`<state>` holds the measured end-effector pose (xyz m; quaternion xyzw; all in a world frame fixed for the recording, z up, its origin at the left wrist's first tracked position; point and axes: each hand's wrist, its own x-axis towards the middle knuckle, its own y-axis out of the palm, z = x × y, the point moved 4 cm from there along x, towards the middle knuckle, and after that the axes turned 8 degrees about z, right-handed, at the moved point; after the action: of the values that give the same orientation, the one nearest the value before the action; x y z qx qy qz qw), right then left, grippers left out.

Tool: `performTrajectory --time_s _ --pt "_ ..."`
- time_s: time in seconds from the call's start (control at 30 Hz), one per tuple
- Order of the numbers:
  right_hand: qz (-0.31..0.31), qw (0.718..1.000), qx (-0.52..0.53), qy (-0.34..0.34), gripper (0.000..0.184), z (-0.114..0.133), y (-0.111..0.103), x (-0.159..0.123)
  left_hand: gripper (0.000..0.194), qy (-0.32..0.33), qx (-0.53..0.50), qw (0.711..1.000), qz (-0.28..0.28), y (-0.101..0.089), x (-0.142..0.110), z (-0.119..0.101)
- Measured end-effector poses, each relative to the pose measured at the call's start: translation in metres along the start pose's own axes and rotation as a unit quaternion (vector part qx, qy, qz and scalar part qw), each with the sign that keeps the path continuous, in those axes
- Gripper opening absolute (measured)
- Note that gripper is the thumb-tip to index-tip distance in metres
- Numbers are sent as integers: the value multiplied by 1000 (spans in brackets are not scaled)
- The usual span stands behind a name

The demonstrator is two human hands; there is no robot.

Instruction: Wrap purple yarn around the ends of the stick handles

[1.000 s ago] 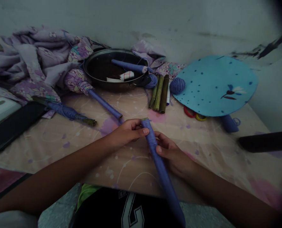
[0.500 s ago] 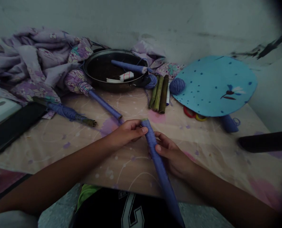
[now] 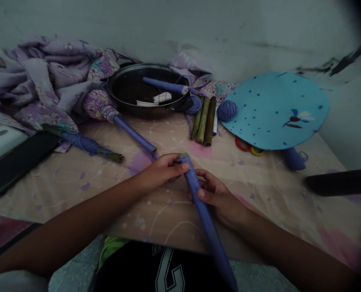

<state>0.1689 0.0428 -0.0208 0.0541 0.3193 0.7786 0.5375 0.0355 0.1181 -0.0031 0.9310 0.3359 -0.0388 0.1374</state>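
Note:
A long stick wrapped in purple yarn [image 3: 206, 217] slants from the middle of the table down past its front edge, its top end bare and greenish. Near that end, my left hand [image 3: 166, 167] pinches the stick, thumb pressed against the wrapping. My right hand [image 3: 219, 198] grips it a little lower, with the thumb on top and the fingers curled behind. The fingertips behind the stick are partly hidden. Beyond my left hand lies another yarn-wrapped stick [image 3: 134, 134], attached to a floral cloth bundle [image 3: 98, 104].
A dark pan [image 3: 122, 99] holds another wrapped stick. Bare green-brown stalks [image 3: 203, 123] lie beside a purple yarn ball [image 3: 227, 110]. A blue round fan-like sheet [image 3: 268, 103] covers part of some scissors [image 3: 243, 144]. Bunched lilac cloth [image 3: 46, 69] sits left, near a black phone-like slab [image 3: 22, 162].
The top of the wrapped stick has tilted slightly, and my right hand has shifted a touch to the left. Both hands keep their hold.

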Motion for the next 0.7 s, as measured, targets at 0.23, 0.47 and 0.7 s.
performTrajectory --time_s 0.23,0.47,0.7 --pt "4 999 54 3 50 1 3 2 35 -10 1 1000 -16 -4 2 2" --pt "-13 1000 13 13 54 -1 -2 1 37 -2 9 1000 -7 -3 1 0" --pt "-11 999 48 1 47 3 3 1 37 7 30 999 -18 -6 0 -6"
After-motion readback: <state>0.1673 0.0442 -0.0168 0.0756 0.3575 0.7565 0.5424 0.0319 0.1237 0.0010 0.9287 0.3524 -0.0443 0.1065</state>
